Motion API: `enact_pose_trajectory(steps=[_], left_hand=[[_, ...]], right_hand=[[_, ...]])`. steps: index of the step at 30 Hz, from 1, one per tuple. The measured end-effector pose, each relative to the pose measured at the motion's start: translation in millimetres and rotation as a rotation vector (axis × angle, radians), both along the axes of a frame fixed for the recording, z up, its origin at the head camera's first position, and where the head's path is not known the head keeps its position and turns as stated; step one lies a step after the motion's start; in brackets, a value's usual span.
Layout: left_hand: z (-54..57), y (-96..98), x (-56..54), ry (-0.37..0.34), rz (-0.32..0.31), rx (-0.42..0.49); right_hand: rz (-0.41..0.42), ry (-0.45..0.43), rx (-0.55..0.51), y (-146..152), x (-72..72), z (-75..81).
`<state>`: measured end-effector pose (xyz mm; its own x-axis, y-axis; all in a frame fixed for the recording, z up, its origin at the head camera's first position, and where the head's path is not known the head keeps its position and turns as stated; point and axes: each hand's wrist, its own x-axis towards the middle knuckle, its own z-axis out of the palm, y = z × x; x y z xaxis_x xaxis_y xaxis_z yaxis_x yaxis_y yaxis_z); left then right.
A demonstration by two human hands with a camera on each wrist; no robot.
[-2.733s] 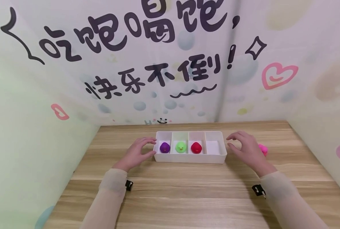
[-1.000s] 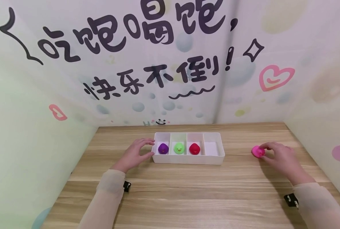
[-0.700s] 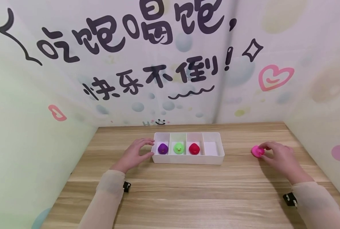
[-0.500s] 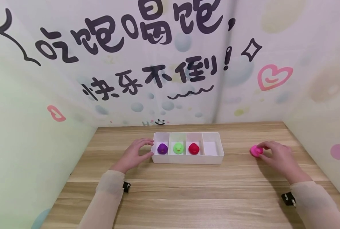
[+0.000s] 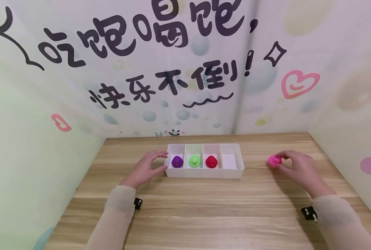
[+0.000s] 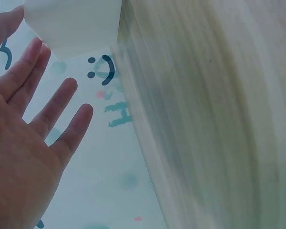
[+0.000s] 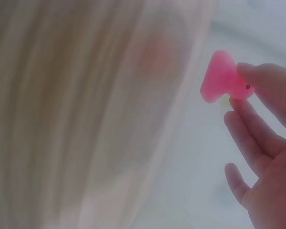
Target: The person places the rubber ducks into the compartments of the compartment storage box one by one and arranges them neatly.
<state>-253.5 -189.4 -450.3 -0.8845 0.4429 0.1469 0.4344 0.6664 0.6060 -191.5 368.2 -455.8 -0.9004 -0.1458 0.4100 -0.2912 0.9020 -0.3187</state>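
Note:
Between thumb and fingertips my right hand (image 5: 301, 170) pinches a small pink toy duck (image 5: 273, 160) by its head, right of the tray. In the right wrist view the duck (image 7: 220, 76) hangs above the wood surface, its base turned away from the hand (image 7: 271, 162). My left hand (image 5: 143, 168) has its thumb and fingertips at the left end of a white four-part tray (image 5: 204, 173); its fingers are spread in the left wrist view. From left to right, the tray holds a purple duck (image 5: 177, 161), a green duck (image 5: 194, 161) and a red duck (image 5: 211, 161). The rightmost compartment (image 5: 231, 161) has nothing in it.
A wood-grain table (image 5: 197, 215) carries everything. Behind it rises a white printed wall (image 5: 135, 118) with large black lettering, and pale walls flank both sides. Black wrist devices (image 5: 309, 213) sit at the sleeve cuffs.
My right hand has left the tray's right end, reached over to the pink duck, pinched it and lifted it slightly toward the left. My left hand has stayed at the tray.

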Motion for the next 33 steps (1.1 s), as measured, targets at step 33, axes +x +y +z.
enact_pose_trajectory(steps=[33], left_hand=[[2.6, 0.4, 0.6, -0.009, 0.002, 0.005]], right_hand=[[0.057, 0.053, -0.076, -47.0, -19.2, 13.7]])
